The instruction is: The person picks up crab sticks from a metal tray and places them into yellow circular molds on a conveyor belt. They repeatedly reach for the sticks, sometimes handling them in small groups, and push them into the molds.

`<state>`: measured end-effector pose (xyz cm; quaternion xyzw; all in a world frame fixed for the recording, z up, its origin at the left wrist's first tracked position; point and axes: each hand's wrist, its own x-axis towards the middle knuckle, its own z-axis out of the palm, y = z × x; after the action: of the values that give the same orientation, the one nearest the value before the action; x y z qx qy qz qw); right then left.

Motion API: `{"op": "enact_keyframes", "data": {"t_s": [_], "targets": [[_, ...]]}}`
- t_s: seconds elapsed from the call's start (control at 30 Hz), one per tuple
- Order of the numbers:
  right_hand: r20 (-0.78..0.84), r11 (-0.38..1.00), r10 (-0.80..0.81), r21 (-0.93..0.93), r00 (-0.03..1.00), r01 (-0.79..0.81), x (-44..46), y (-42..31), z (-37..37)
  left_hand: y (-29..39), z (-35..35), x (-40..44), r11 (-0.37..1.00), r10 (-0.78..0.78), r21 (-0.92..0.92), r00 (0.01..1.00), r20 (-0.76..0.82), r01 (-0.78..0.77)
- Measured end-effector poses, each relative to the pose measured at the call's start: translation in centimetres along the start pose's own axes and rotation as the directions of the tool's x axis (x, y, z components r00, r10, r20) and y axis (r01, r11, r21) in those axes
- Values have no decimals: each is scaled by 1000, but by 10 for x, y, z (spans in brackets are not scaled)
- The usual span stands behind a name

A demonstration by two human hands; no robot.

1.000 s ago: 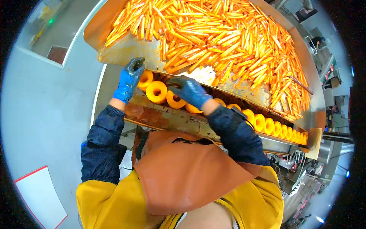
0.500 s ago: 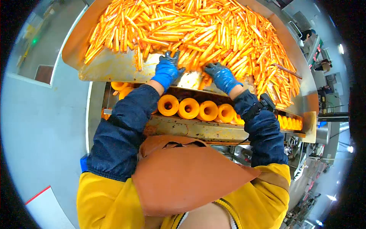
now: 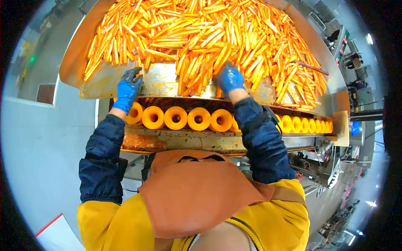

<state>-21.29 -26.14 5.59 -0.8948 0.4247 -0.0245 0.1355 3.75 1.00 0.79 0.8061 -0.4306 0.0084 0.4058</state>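
Many glossy orange strips point(image 3: 201, 37) lie heaped on a metal tray point(image 3: 161, 79). At the tray's front edge on the left, my left hand point(image 3: 128, 88), in a blue glove with dark fingertips, has its fingers curled together; anything between them is too small to name. My right hand point(image 3: 230, 79), gloved the same way, presses against the near side of the heap, beside a bunch of strips jutting toward the edge. Its fingertips are blurred and partly hidden. Below the tray runs a row of orange ring-shaped cups point(image 3: 176, 118) with dark round openings.
A metal ledge point(image 3: 188, 142) runs in front of the cups. A thin brown stick point(image 3: 310, 67) lies on the heap at the right. A tan board point(image 3: 342, 127) stands at the tray's right end. Other equipment is in the right background.
Both hands first moved from the cups to the strips. Since then my left hand has moved left, away from the heap's middle, and my right hand slightly left. Strips now jut nearer the edge.
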Motion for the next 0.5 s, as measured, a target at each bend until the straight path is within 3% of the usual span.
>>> {"op": "enact_keyframes", "data": {"t_s": [0.1,0.13,0.23,0.27,0.3,0.33,0.4,0.43,0.47,0.5], "targets": [[55,999,35,-35,998,-33,27,10,8,-12,-8,-4,966,7,258,1000,3,-7],[50,999,40,-33,998,-39,26,15,3,-9,-8,-5,966,13,257,1000,5,-14],[253,998,59,8,966,-63,20,33,-22,-4,-7,-8,951,-15,308,999,-36,26],[230,977,131,135,964,-164,15,38,-27,-5,-6,-8,952,-2,307,999,-42,15],[336,930,84,313,938,-195,18,60,-23,-7,-6,-8,952,12,306,999,-46,3],[428,846,18,476,904,-242,15,70,-26,-4,-8,-6,953,9,304,999,-48,6],[227,433,-15,879,974,-198,-19,76,-26,2,-9,-7,955,-7,297,999,-32,16],[219,325,8,922,976,-210,-23,73,-21,-1,-8,-8,954,-19,297,999,-32,28],[29,258,-39,966,999,-18,-40,71,-15,-5,-7,-7,955,-14,296,1000,-27,21],[176,144,-53,975,983,-167,-57,59,-17,-8,-7,-6,955,-8,295,1000,-24,14]]}}
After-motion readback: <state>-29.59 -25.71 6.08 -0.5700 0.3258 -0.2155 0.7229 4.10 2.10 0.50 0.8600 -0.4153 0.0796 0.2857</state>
